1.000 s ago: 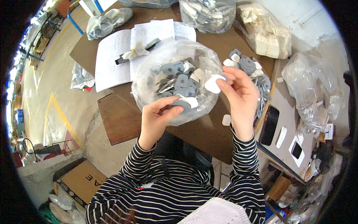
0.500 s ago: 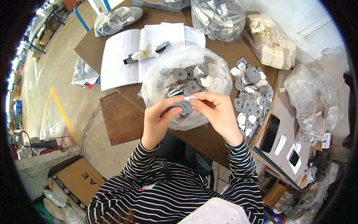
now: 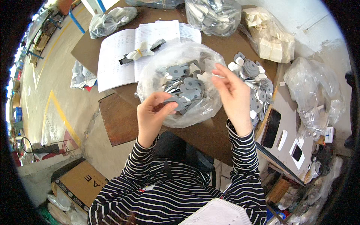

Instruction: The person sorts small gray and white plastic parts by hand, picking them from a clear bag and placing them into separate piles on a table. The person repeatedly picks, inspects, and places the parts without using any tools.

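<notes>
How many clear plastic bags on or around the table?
7, maybe more hidden: open bag of grey discs under the hands, far-left bag, far-centre bag, bag of pale pieces, right bag, crumpled floor bag, one cut off at top.

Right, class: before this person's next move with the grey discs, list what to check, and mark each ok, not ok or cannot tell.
1. Left hand pinches a grey disc: ok.
2. Right hand holds something: cannot tell; fingers spread.
3. Clear bag of discs open under both hands: ok.
4. Loose disc pile lies on the table: ok.
5. Open notebook lies apart from the hands: ok.
</notes>
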### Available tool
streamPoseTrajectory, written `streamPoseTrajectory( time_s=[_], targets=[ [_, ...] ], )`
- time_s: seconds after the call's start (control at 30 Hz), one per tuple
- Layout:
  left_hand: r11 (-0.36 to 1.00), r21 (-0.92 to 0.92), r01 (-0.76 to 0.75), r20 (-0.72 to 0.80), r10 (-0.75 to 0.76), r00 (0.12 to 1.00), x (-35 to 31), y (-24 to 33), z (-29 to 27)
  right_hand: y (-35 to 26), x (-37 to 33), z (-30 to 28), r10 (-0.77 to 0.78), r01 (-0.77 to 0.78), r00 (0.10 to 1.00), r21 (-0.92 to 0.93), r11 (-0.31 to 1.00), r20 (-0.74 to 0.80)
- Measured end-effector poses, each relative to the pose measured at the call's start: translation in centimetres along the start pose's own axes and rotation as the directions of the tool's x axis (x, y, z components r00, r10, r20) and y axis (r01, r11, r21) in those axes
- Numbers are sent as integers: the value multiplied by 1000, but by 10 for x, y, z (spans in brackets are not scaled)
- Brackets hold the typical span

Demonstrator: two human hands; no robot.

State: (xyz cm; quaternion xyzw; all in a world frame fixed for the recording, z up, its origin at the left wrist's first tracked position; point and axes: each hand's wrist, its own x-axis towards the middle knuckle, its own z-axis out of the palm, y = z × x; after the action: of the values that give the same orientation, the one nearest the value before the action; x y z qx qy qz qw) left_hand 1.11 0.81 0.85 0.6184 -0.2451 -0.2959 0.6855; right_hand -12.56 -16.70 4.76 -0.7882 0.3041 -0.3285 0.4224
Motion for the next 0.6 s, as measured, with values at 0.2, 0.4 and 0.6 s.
streamPoseTrajectory(
  time_s=[0.2, 0.4, 0.6],
  targets=[
    [951, 258, -169, 7, 173, 985, 26, 7, 6, 31, -40, -84, 142, -147, 971, -12, 989, -193],
    [819, 406, -406, 83, 409, 909, 32, 15, 43, 72, -113, -119, 324, -385, 894, -161, 909, -311],
    [832, 209, -513, 682, 252, 686, -4, -3, 117, 83, -144, -107, 295, -386, 919, -452, 805, -260]
  ],
)
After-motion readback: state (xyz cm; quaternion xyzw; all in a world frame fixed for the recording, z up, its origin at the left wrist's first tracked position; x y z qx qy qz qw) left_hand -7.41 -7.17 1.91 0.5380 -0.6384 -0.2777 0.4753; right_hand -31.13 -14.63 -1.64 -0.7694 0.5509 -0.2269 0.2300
